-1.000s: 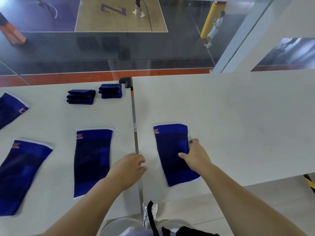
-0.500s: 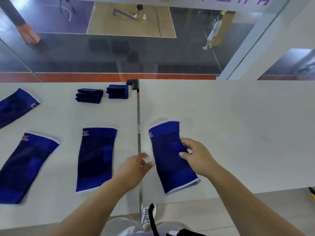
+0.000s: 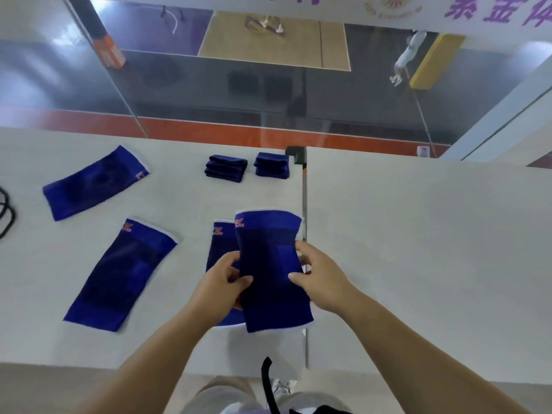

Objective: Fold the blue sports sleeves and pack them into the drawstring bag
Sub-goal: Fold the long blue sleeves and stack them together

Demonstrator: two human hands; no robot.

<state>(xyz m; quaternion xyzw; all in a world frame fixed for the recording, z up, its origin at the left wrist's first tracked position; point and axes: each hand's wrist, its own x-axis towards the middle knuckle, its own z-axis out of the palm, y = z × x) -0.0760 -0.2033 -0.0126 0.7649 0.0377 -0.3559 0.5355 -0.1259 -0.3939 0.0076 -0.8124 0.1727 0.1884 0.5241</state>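
Observation:
A blue sports sleeve [image 3: 270,264] is lifted off the table and held between both hands. My left hand [image 3: 219,283] pinches its left edge and my right hand [image 3: 318,277] grips its right edge. Under it a second flat sleeve [image 3: 219,243] lies on the left table, mostly hidden. Two more flat sleeves lie further left, one near the front [image 3: 122,276] and one near the back [image 3: 95,182]. Two folded stacks of sleeves [image 3: 226,167] [image 3: 271,164] sit at the back of the left table. No drawstring bag is plainly in view.
Two white tables [image 3: 418,249] meet at a narrow gap [image 3: 304,198]. A black cord [image 3: 6,212] lies at the far left edge. A glass wall stands behind the tables. A black strap [image 3: 268,383] hangs by my legs.
The sleeve went from lying on the right table to being lifted and carried left over the gap. My left hand came onto its left edge. It now overlaps another sleeve.

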